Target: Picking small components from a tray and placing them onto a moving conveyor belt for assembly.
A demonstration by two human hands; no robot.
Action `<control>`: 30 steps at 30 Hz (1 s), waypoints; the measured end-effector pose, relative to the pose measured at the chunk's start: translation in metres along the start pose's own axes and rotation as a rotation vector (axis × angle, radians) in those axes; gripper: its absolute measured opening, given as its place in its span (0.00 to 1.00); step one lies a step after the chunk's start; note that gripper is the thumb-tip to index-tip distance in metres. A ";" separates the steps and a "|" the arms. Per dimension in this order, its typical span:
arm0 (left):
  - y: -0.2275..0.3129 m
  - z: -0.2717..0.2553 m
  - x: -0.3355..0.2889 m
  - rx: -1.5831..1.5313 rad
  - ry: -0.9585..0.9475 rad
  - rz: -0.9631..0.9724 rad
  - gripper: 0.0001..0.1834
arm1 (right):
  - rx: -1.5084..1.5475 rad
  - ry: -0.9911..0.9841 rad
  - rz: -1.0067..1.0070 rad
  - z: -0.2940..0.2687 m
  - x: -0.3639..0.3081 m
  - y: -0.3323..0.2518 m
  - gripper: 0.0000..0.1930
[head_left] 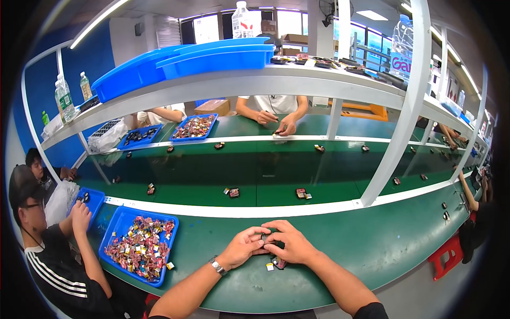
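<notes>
My left hand point(243, 248) and my right hand point(292, 242) meet over the green bench, fingers closed around a small black piece point(264, 238). Most of that piece is hidden by the fingers, so its exact kind is unclear. Just below them on the bench lies a small electronic part point(278, 262) with reddish and dark surfaces, and a white-and-yellow square piece point(270, 267) beside it. To the left of my hands stands a blue tray point(174, 226) heaped with many similar small red, yellow and white parts point(139, 247).
A white rail point(239, 211) separates my bench from a green conveyor belt point(276, 181) carrying scattered small assemblies. A white post point(396, 111) rises to the right, supporting a shelf point(228, 77) with blue bins point(212, 61). Co-workers sit at left, opposite and far right; a red stool point(447, 261) stands at right.
</notes>
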State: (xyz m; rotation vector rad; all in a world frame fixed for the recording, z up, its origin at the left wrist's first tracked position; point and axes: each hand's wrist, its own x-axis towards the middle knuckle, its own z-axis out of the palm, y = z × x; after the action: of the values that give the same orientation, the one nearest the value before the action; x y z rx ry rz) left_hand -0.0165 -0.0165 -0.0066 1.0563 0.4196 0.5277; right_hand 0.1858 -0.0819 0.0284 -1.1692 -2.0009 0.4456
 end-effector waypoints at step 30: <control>-0.007 -0.001 0.003 -0.126 0.040 0.076 0.16 | 0.060 0.296 0.110 0.032 -0.006 0.004 0.09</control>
State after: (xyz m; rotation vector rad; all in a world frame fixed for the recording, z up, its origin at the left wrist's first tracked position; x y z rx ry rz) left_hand -0.0136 -0.0167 -0.0138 0.9446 0.3776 0.6356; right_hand 0.1658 -0.0821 0.0025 -1.2347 -1.6652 0.3609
